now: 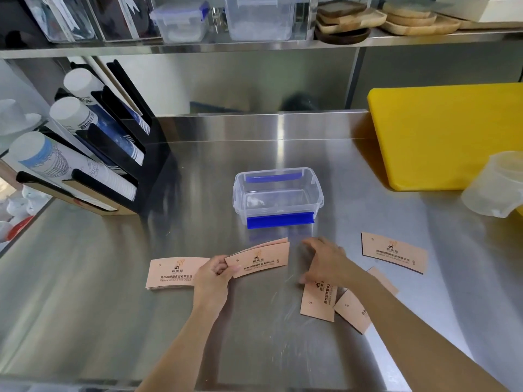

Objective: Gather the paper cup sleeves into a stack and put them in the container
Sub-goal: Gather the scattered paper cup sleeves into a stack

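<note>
Steel bench, head view looking down. Clear container w/ blue clips sits open and upright mid-bench, nothing in it that can be made out.

Left hand: grip pinched shut on a small stack of sleeves, thumb on top, fingers under the stack's left end. Looks like 2–3 sleeves, edges fanned at the top; stack held just off the bench, near the front side of the container but apart from it. Just left of that hand another sleeve pile lies flat on the bench, partly hidden by the hand.

Right hand: grip open, fingers spread, palm down, holding nothing. Its fingertips are touching or just over the top end of a sleeve lying flat toward the front-right of the bench; can't tell which. Beside that one, a 2nd sleeve lies angled, partly under the right forearm. A 3rd bit of sleeve shows beyond the forearm. 1 more sleeve lies alone, flat, print up, toward the bench's right side, well apart from the hands.

Yellow board at the back-right corner. Translucent jug at the right edge. Black cup rack w/ paper cups along the left edge. Shelf above w/ tubs and wooden trays.
</note>
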The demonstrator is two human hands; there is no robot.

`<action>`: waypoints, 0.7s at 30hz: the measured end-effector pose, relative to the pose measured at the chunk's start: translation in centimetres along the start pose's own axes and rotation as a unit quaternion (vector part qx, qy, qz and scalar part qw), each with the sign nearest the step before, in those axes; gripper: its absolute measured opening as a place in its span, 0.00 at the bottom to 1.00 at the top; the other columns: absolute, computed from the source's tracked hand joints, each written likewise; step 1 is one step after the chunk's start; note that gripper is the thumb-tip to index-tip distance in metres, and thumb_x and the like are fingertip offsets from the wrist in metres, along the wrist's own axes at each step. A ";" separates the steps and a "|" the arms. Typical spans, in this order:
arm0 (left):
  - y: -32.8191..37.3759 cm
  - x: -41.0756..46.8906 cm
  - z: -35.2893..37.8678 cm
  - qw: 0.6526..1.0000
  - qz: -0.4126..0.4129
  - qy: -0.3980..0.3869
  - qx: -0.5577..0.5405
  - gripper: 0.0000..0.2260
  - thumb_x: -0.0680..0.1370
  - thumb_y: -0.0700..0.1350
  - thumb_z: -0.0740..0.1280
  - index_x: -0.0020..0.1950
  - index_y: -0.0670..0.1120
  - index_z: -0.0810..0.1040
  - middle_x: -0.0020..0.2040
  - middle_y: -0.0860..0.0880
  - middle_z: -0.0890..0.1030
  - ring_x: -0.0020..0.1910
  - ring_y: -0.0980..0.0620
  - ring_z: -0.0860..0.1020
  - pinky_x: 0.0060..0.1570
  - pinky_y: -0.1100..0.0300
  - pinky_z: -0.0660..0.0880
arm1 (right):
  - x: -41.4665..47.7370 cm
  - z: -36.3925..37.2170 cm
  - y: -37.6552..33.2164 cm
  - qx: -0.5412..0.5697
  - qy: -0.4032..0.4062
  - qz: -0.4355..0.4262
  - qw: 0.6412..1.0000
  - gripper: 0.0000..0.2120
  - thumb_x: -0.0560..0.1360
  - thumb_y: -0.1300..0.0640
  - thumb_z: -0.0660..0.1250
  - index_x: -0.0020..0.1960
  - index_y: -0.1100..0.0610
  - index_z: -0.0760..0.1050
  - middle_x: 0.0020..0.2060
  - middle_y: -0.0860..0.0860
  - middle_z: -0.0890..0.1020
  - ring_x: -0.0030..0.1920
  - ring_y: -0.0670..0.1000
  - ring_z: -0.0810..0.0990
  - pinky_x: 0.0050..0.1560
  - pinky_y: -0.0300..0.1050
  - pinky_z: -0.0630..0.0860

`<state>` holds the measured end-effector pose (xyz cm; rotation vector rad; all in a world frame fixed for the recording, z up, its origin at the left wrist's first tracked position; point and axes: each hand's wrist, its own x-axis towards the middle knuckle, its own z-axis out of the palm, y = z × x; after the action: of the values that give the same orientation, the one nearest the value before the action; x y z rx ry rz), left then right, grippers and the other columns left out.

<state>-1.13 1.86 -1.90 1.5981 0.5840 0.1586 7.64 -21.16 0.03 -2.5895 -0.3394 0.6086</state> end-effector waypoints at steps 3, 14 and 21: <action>-0.3 0.0 0.3 1.000 0.001 0.019 -0.005 0.12 0.71 0.33 0.69 0.35 0.51 0.80 0.32 0.58 0.85 0.34 0.57 0.81 0.40 0.64 0.75 | -0.3 -0.8 1.1 -0.114 -0.023 0.021 0.993 0.40 0.55 0.45 0.75 0.65 0.50 0.64 0.60 0.49 0.68 0.59 0.51 0.66 0.56 0.45 0.64; -0.1 0.1 0.9 1.000 -0.006 0.017 0.003 0.08 0.71 0.38 0.70 0.38 0.50 0.80 0.28 0.60 0.83 0.22 0.62 0.72 0.23 0.72 0.69 | -0.4 -2.9 0.9 0.141 0.040 0.045 0.988 0.09 0.67 0.53 0.73 0.38 0.52 0.72 0.32 0.45 0.80 0.27 0.42 0.78 0.23 0.30 0.71; 0.2 0.4 -0.1 0.999 -0.002 -0.025 0.031 0.06 0.71 0.36 0.70 0.38 0.47 0.81 0.28 0.56 0.83 0.25 0.57 0.73 0.30 0.68 0.72 | -0.2 -0.4 -1.0 0.222 0.110 0.020 0.969 0.15 0.69 0.55 0.73 0.34 0.51 0.66 0.32 0.47 0.77 0.29 0.44 0.74 0.28 0.35 0.69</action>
<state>-0.77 2.10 -1.84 1.6572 0.5569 0.0977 7.46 -20.49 0.89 -2.2038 -0.0663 0.3553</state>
